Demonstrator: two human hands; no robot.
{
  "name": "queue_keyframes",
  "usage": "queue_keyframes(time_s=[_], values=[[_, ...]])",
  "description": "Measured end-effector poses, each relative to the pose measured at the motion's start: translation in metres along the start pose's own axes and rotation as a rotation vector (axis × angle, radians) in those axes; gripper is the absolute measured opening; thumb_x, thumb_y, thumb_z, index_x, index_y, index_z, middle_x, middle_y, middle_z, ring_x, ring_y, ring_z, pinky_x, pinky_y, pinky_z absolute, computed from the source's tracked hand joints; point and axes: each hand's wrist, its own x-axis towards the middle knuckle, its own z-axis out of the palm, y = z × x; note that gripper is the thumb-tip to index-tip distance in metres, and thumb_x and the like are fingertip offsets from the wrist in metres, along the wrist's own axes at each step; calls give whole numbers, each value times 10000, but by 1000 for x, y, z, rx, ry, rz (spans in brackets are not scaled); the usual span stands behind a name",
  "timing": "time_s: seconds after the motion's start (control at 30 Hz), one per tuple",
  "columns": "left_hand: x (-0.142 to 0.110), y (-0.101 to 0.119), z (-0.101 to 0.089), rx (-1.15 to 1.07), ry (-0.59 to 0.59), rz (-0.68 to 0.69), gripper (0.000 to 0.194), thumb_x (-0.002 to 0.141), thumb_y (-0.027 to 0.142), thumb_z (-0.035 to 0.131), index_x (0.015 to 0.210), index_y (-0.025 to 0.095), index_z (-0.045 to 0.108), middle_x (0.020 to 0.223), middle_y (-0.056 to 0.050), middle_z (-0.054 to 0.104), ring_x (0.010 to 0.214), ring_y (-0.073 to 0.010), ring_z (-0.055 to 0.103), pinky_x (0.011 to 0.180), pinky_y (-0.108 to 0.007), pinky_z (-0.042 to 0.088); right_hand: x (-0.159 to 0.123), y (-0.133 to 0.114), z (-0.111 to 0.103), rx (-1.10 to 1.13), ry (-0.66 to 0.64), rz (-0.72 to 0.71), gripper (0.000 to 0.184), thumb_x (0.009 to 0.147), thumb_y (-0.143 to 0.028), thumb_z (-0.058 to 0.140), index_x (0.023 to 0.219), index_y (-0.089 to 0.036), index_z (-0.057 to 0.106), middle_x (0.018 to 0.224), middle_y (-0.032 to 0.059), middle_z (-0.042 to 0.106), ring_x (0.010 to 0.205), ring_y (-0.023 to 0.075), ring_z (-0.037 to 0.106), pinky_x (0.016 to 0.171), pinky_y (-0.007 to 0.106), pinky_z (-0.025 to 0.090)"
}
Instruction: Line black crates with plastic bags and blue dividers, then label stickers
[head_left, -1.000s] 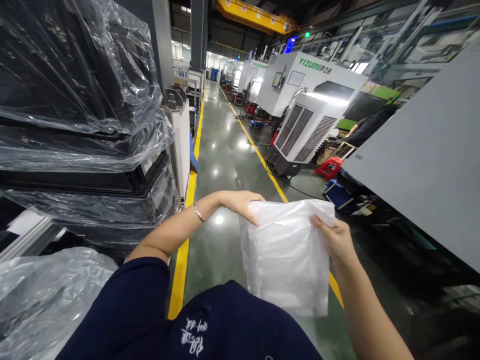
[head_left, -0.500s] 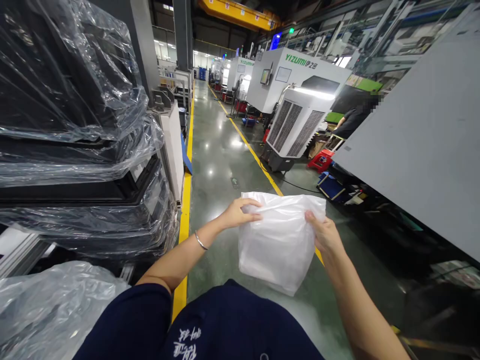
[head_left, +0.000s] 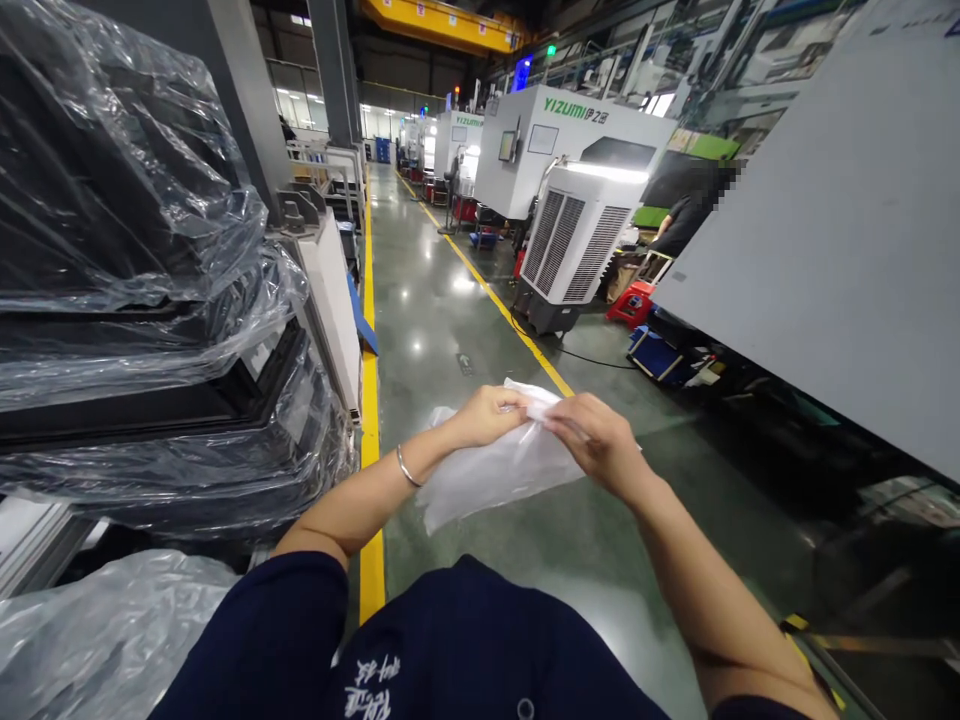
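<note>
A translucent white plastic bag (head_left: 487, 475) hangs in front of my body, held up above the floor. My left hand (head_left: 491, 412) pinches its upper edge between thumb and fingers, and a silver bangle circles that wrist. Close beside it, my right hand (head_left: 596, 435) grips the same gathered edge, with the back of the hand turned toward me. Between the two sets of fingertips the plastic is bunched into a short fold. Part of the bag is hidden behind my right hand and forearm.
Stacked black frames (head_left: 150, 390) wrapped in clear film stand at left. A grey floor aisle (head_left: 420, 300) with yellow lines runs ahead. At right are a white air cooler (head_left: 574, 235), a large grey machine panel (head_left: 825, 270), red stools (head_left: 631, 303) and a person in dark clothes (head_left: 684, 215).
My hands have come together from the bag's two upper corners. The bag, spread flat before, is now gathered at the top and tilted, its lower part swung left.
</note>
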Motion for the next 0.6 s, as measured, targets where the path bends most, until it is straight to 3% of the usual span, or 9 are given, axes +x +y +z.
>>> queue_keyframes(time_s=[0.13,0.23,0.33,0.4,0.47,0.53,0.6], values=[[-3,3,-7,-2,-137,-43,288,810,404,598,855,149,722,859,-46,709,794,-150,608,738,-239,452,4,10,27,4,17,35,183,914,-328,491,811,-209,585,763,50,631,728,164,581,669,292,465],[-9,-3,-11,-15,-142,-64,326,815,427,581,854,132,713,805,-41,687,744,-139,588,690,-233,436,0,20,41,-20,31,48,197,914,-358,479,821,-205,562,758,55,621,711,167,573,650,288,450],[-14,-11,-15,-18,-148,-112,365,845,440,535,896,120,704,778,-45,677,727,-146,584,664,-244,434,-1,20,43,22,25,68,183,915,-342,481,821,-205,557,732,40,619,674,154,572,623,269,441],[-16,-16,-20,-22,-118,-124,367,875,410,488,975,121,690,884,-71,692,821,-168,605,730,-263,454,1,13,40,98,-7,52,156,920,-297,474,812,-206,540,719,25,606,655,137,566,609,253,440],[-17,-17,-25,-3,-28,-95,365,879,341,469,1120,125,638,1116,-110,660,1010,-198,588,871,-300,445,4,7,38,132,-10,-10,129,921,-253,467,811,-206,517,726,23,590,677,138,560,635,258,451],[-17,-15,-25,43,34,-40,458,852,275,486,1288,139,525,1334,-129,539,1168,-222,519,994,-342,392,10,4,44,69,70,-92,111,920,-236,457,822,-203,498,814,53,613,786,165,576,721,300,470],[-17,-11,-20,84,22,-17,618,825,234,497,1422,160,355,1405,-132,467,1205,-235,496,1041,-380,359,15,8,57,-50,179,-147,115,930,-247,434,839,-197,486,941,93,641,907,194,586,788,336,471]])
